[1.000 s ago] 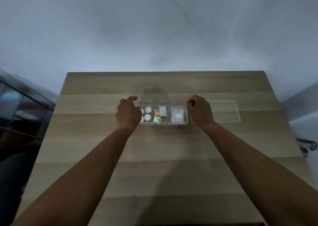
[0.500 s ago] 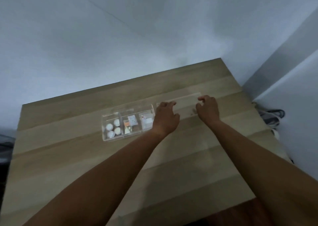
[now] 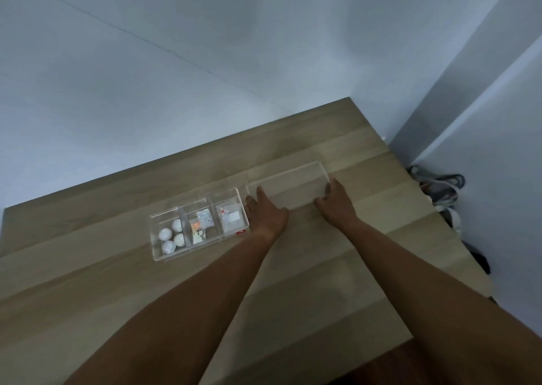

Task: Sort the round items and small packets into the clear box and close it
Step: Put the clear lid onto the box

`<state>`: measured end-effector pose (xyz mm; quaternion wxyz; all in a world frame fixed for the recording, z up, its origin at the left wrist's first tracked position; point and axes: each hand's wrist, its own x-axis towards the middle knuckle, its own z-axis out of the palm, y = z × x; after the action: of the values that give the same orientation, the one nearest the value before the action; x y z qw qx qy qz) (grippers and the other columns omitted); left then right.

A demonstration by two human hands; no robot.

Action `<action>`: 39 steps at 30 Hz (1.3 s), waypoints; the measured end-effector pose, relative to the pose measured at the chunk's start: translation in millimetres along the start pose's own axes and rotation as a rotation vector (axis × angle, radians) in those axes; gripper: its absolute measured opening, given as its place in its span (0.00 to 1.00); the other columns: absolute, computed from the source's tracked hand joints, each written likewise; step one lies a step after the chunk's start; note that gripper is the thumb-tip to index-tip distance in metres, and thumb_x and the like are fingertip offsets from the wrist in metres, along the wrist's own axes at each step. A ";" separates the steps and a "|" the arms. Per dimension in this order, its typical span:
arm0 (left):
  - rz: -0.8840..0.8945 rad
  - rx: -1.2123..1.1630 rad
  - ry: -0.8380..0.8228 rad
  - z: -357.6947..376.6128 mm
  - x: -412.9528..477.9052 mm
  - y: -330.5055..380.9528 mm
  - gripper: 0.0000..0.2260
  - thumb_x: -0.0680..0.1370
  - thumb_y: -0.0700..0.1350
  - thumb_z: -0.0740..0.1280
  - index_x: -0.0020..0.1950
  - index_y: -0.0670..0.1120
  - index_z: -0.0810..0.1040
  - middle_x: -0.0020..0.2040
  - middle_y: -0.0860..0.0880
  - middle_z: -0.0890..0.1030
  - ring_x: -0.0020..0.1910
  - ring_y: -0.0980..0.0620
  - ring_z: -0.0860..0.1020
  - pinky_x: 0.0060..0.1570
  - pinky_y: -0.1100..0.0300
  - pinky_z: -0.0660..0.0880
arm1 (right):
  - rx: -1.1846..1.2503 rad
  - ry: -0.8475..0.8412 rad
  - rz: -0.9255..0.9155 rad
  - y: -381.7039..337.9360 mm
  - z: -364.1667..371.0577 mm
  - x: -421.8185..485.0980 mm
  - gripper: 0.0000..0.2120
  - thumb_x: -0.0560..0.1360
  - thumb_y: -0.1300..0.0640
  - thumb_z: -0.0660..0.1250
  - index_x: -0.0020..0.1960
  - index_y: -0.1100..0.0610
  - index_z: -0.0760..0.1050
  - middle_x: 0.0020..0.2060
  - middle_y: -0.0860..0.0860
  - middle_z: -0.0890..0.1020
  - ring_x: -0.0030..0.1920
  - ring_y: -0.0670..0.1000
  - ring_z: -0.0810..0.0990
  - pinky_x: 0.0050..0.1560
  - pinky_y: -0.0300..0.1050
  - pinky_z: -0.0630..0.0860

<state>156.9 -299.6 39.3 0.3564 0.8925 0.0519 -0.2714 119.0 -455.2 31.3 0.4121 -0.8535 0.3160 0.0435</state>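
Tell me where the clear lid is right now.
In the head view, the clear lid lies flat on the wooden table, just right of the clear box, with the left hand and right hand at its ends.

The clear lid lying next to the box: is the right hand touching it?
Touching. In the head view the right hand has its fingers curled over the right end of the clear lid, which lies flat on the table.
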 end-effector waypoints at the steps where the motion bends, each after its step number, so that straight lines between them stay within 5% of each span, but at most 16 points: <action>1: 0.019 -0.023 0.012 -0.9 -0.8 -0.2 0.39 0.74 0.45 0.67 0.79 0.46 0.47 0.79 0.36 0.50 0.78 0.38 0.52 0.77 0.44 0.54 | 0.005 0.020 0.001 -0.3 -1.0 0.2 0.25 0.72 0.59 0.66 0.67 0.63 0.65 0.63 0.62 0.73 0.61 0.61 0.73 0.61 0.52 0.71; 11: 0.262 -0.134 0.288 -47.0 -17.2 12.5 0.32 0.75 0.45 0.67 0.77 0.48 0.59 0.78 0.40 0.60 0.76 0.40 0.59 0.75 0.47 0.60 | 0.030 0.263 -0.050 -42.6 -4.2 -4.3 0.24 0.73 0.56 0.66 0.64 0.67 0.67 0.61 0.66 0.73 0.62 0.64 0.70 0.63 0.54 0.69; 23: 0.129 -0.298 0.611 -144.8 -37.5 -101.2 0.24 0.77 0.40 0.67 0.72 0.47 0.68 0.71 0.45 0.72 0.71 0.47 0.69 0.69 0.56 0.64 | 0.118 0.024 -0.190 -118.6 86.7 -70.6 0.23 0.73 0.59 0.68 0.65 0.66 0.71 0.62 0.63 0.72 0.62 0.60 0.71 0.66 0.51 0.69; 39: 0.040 -0.300 0.504 -158.0 -31.8 -154.0 0.24 0.77 0.39 0.64 0.73 0.48 0.67 0.73 0.48 0.72 0.71 0.48 0.71 0.69 0.55 0.67 | -0.059 0.004 -0.059 -119.1 131.5 -90.3 0.27 0.73 0.54 0.65 0.70 0.60 0.66 0.67 0.61 0.69 0.68 0.63 0.66 0.68 0.57 0.64</action>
<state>156.6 -77.3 56.9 0.4655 0.8701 0.1605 -0.0235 140.1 -258.7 55.7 0.3872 -0.8743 0.2900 0.0390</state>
